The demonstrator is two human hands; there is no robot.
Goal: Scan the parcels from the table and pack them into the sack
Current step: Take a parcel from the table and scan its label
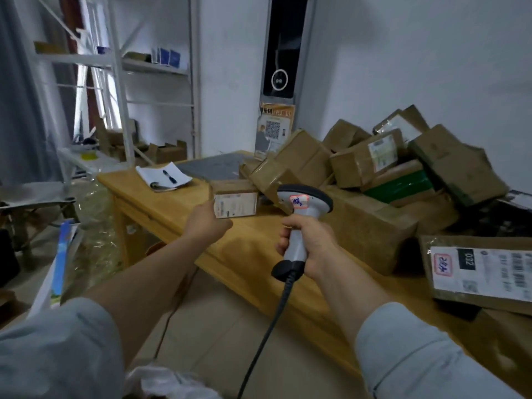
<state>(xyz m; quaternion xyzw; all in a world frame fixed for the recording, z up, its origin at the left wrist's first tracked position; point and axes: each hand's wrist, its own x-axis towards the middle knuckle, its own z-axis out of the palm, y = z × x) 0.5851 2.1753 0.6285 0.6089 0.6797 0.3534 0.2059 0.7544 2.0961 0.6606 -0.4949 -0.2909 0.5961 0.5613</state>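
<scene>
Left hand [207, 223] grasps a small box [236, 201] by its near left corner, thumb on the near face, and holds it just above the wooden table [178, 203] with its white label turned towards the camera. Right hand [312, 244] is clenched round the grey handle of a scanner [302, 200], all fingers wrapped about it. The dark scanner head sits just right of the small box and points away from the camera, and a red-edged sticker with handwriting shows on its back. A black cable [267, 335] runs from the bottom of the handle down to the near edge of the view.

On the far right of the table lies a pile of parcels [374, 162], brown cardboard boxes heaped at all angles, one with green wrapping among them. A flat parcel [483, 269] lies on the near right with a large barcode label face up.

At the far left end of the table rests an open notebook [164, 175] with a pen [169, 176] on it, beside a grey mat [213, 165]. White metal shelves [115, 67] stand far left, and a poster [275, 128] with a square code leans against the far wall. Something white and crumpled [161, 381] lies at the near bottom edge; whether it is the sack is unclear.
</scene>
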